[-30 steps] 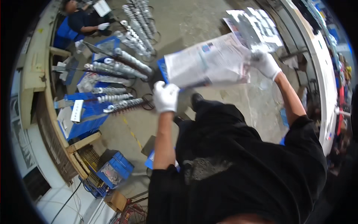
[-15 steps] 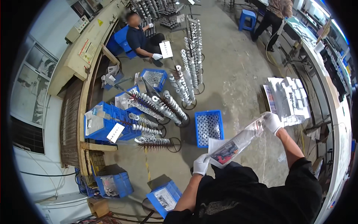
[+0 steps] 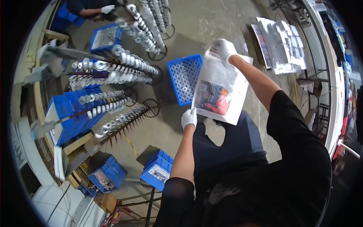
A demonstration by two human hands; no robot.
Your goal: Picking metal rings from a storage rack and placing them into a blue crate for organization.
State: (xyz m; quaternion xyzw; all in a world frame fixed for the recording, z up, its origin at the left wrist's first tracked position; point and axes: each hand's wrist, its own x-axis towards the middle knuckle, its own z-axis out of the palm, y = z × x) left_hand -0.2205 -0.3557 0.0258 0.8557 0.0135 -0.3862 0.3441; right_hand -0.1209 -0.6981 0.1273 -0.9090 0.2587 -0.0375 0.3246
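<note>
Both my hands wear white gloves and hold one folded sheet of newspaper in front of me. My left hand grips its lower left corner. My right hand pinches its top edge, arm stretched forward. The paper hangs over my dark trousers and partly over a blue crate filled with small metal rings on the concrete floor.
Racks of long rods threaded with metal rings lean at the left, among blue bins. Two more blue crates lie near my feet. A stack of newspapers lies at the upper right. Another person's gloved hand works at the top.
My view swung from the floor ahead to nearer my feet. The newspaper turned from nearly edge-on to facing me, with my right hand raised above it and my left hand below.
</note>
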